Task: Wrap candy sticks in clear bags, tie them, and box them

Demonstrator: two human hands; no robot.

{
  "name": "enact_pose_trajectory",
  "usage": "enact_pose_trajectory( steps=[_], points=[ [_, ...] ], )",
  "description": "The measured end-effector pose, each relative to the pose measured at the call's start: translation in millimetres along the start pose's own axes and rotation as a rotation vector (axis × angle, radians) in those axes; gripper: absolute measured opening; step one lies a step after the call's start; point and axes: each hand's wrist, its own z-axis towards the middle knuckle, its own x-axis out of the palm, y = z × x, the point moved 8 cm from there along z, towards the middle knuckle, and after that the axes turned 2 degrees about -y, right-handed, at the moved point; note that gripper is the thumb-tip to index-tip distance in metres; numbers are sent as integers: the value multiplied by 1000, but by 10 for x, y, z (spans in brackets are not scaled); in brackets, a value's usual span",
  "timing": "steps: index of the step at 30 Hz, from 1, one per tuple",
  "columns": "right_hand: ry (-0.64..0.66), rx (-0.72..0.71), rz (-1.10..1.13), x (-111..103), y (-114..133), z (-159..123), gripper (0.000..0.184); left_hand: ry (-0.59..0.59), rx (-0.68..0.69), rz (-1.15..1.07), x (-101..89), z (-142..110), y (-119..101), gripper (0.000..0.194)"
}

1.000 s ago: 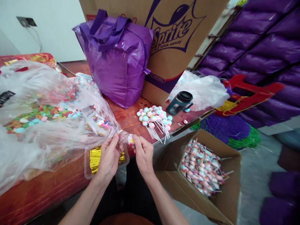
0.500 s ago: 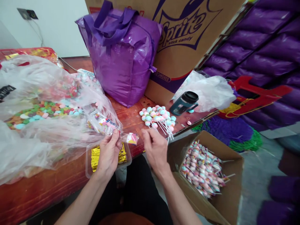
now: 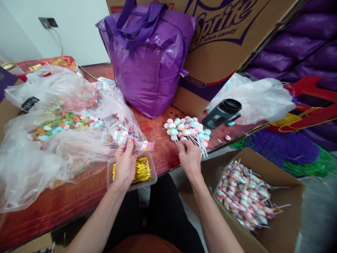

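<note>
My left hand (image 3: 125, 162) is closed, with the thumb pressing clear printed wrappers (image 3: 123, 135) against the fingers. One pink-and-white wrapper end (image 3: 146, 145) sticks out to the right of the hand. My right hand (image 3: 190, 158) is closed in a pinch at the near edge of a pile of pastel candy lollipops (image 3: 187, 127). Its fingertips are on a white lollipop stick. Below my left hand is a clear plastic tub (image 3: 154, 181) of gold twist ties (image 3: 142, 168), partly covered by the wrist.
Plastic bags (image 3: 79, 147) of loose candies lie on the left of the red table (image 3: 65, 200). A purple bag (image 3: 147, 66) and a large carton (image 3: 223, 38) stand behind. A teal mug (image 3: 219, 116) is near the lollipops. Below right, an open box (image 3: 284, 218) holds wrapped lollipops (image 3: 244, 196).
My right hand has moved away from the left hand, to the lollipop pile, and closed at a stick. My left hand still holds the wrappers. The view has shifted slightly left.
</note>
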Motion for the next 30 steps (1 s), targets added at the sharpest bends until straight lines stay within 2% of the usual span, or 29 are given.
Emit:
enact_pose_trajectory(
  steps=[3, 5, 8, 13, 14, 16, 18, 20, 24, 27, 30],
  points=[
    [5, 67, 372, 8, -55, -206, 26, 20, 0, 14, 1, 29, 0, 39],
    [41, 98, 469, 45, -52, -366, 27, 33, 28, 31, 3, 45, -11, 37],
    [101, 45, 408, 106, 5, -558, 26, 51, 121, 62, 9, 55, -40, 35],
    [174, -136, 67, 191, 103, -668, 24, 51, 267, 127, 1, 23, -74, 31],
    [154, -158, 1, 169, 137, -668, 24, 51, 284, 142, -1, 12, -81, 30],
    [37, -207, -41, 38, 279, -665, 22, 53, 306, 175, -4, -10, -94, 28],
    [-91, -259, 84, -131, 492, -682, 20, 45, 326, 211, -10, -35, -106, 28],
    [-119, -273, 304, -214, 692, -699, 16, 37, 349, 244, -10, -64, -114, 28],
    [-50, -146, 574, -92, 878, -691, 10, 52, 392, 276, 24, -125, -100, 28],
    [-34, 3, 686, 83, 817, -692, 14, 48, 395, 260, 18, -155, -63, 28],
    [24, 218, 836, 289, 667, -721, 30, 20, 379, 257, -25, -173, -14, 28]
  ],
)
